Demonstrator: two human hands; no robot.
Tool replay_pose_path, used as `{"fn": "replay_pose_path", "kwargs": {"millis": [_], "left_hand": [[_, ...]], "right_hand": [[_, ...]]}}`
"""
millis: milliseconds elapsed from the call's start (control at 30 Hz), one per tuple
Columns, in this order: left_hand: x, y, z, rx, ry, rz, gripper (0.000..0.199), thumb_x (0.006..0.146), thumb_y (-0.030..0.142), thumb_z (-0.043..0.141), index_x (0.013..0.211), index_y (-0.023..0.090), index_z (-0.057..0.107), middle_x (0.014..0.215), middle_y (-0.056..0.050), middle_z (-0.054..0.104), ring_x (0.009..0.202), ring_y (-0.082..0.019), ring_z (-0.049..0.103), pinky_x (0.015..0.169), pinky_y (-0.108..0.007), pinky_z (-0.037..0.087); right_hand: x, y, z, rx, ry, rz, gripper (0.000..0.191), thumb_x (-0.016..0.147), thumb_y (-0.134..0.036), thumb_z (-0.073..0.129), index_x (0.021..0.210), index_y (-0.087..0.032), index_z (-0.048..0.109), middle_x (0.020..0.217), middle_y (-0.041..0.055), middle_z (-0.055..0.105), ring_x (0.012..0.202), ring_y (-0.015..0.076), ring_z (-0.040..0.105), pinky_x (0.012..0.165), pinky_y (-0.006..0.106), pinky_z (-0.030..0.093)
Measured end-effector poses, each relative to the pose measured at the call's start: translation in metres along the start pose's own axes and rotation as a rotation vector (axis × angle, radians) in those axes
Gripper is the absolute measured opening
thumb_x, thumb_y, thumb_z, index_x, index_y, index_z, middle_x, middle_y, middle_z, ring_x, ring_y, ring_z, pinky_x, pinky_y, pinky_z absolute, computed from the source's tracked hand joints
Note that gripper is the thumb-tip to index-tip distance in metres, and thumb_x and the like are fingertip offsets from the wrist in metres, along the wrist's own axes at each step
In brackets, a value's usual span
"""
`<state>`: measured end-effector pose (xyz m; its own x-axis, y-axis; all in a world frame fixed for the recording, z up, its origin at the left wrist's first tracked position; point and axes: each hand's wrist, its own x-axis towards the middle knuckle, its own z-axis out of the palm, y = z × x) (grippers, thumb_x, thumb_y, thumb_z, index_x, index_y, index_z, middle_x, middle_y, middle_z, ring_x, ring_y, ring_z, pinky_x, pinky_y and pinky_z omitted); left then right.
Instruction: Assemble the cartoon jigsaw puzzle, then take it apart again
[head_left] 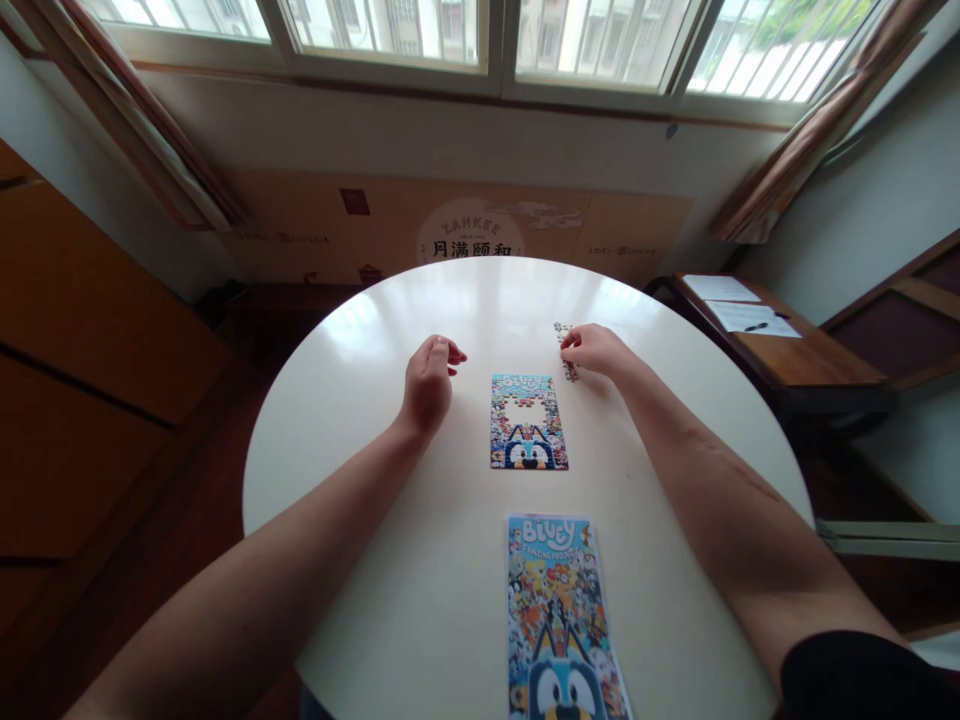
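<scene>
Two hands, the left hand (pixel 429 385) and the right hand (pixel 596 350), flank a partly built Bluey jigsaw puzzle (pixel 529 455) lying flat on a round white desk (pixel 420 600) at the centre of the frame. The step in hand appears to be picking from the loose jigsaw pieces (pixel 571 371), strewn in a narrow strip right of centre. The right hand bends over them, thumb and fingertips drawn close together; whether a piece is pinched there cannot be told. The left hand, left of centre, is loosely curled, about half closed, with nothing visible in its grip, though its palm is hidden. The next move would seem to call for matching one piece by shape and colour to the ragged gap in the puzzle's middle.

By count: one puzzle, one large gap, one printed Bluey sheet (pixel 559 600) at lower centre, cut by the bottom edge. The loose pieces are too small and partly covered to number. At right, a wooden desk (pixel 817 345) bears two sheets of paper (pixel 720 288) and one pen (pixel 756 326). Two curtains (pixel 127 120) hang at upper left and upper right.
</scene>
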<state>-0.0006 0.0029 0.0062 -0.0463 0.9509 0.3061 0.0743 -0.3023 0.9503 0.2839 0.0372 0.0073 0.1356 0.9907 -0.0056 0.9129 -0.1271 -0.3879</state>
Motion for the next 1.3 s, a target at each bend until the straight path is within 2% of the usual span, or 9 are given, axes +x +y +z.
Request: {"fn": "replay_pose_path", "kwargs": {"millis": [333,500,733,1000,1167,1300], "left_hand": [[-0.001,0.002,-0.001,-0.011,-0.006,-0.003,0.030,0.092,0.033,0.039,0.072,0.020,0.056,0.076,-0.004,0.065,0.075,-0.019,0.059,0.065,-0.030,0.045],[0.000,0.002,-0.002,0.001,-0.010,0.003,0.030,0.092,0.035,0.038,0.073,0.020,0.057,0.077,-0.004,0.065,0.076,-0.019,0.059,0.065,-0.030,0.045],[0.000,0.000,-0.003,0.022,-0.016,0.016,0.031,0.090,0.037,0.038,0.073,0.021,0.058,0.077,-0.004,0.065,0.077,-0.020,0.060,0.065,-0.030,0.045],[-0.001,0.003,-0.004,0.040,-0.015,0.008,0.031,0.090,0.037,0.038,0.072,0.021,0.058,0.077,-0.004,0.065,0.076,-0.021,0.059,0.065,-0.031,0.046],[-0.001,0.005,-0.005,0.035,-0.011,0.016,0.030,0.089,0.036,0.038,0.072,0.021,0.058,0.077,-0.004,0.065,0.077,-0.021,0.059,0.065,-0.031,0.046],[-0.001,0.005,-0.005,0.048,-0.019,0.014,0.031,0.089,0.038,0.038,0.072,0.021,0.058,0.077,-0.005,0.065,0.077,-0.022,0.059,0.065,-0.032,0.046]], "right_hand": [[-0.002,0.001,-0.004,0.027,-0.037,-0.046,0.017,0.067,-0.022,0.068,0.082,-0.022,0.076,0.088,0.0023,0.073,0.076,0.0184,0.063,0.066,0.027,0.046],[-0.001,0.003,-0.004,0.005,-0.009,-0.047,0.027,0.068,-0.027,0.069,0.094,-0.024,0.077,0.093,0.0033,0.072,0.078,0.0192,0.063,0.069,0.028,0.047],[-0.001,0.000,-0.003,-0.017,-0.021,-0.059,0.020,0.069,-0.025,0.067,0.085,-0.024,0.078,0.088,0.0038,0.073,0.077,0.0199,0.063,0.067,0.028,0.046],[-0.001,-0.002,-0.001,-0.029,-0.031,-0.148,0.014,0.069,-0.020,0.068,0.079,-0.022,0.077,0.087,0.0037,0.072,0.080,0.0198,0.063,0.070,0.026,0.046],[0.001,0.007,-0.015,-0.009,0.045,-0.179,0.027,0.077,-0.021,0.064,0.099,-0.024,0.078,0.098,0.0043,0.072,0.087,0.0192,0.064,0.077,0.026,0.046],[0.001,0.015,-0.021,-0.008,0.051,-0.146,0.023,0.079,-0.024,0.063,0.096,-0.022,0.079,0.093,0.0053,0.073,0.079,0.0192,0.065,0.072,0.028,0.047]]}}
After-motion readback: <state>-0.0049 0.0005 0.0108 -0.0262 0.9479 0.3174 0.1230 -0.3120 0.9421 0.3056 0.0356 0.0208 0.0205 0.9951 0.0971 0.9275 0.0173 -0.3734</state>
